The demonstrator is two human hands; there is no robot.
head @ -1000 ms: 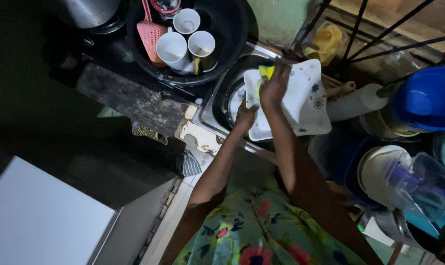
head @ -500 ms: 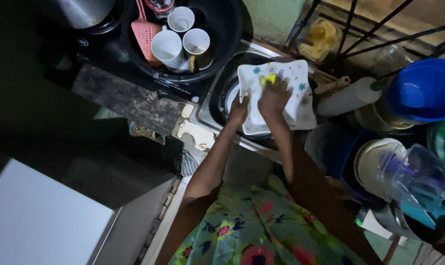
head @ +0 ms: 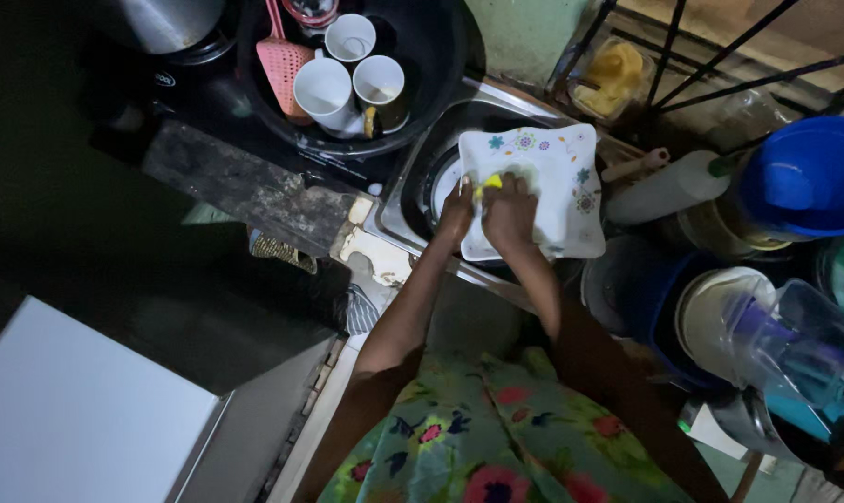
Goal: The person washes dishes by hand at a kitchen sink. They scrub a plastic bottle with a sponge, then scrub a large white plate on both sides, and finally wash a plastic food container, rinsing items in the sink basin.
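Over the steel sink now; the square white flowered plate is held flat above the basin, so drips likely fall inside; the left hand clamps its left edge to steady it; the right hand is curled on a yellow sponge, pressed to the plate's near-left face; far left, a black tub holds white mugs and a pink slotted spatula; right, a blue bucket stands near.
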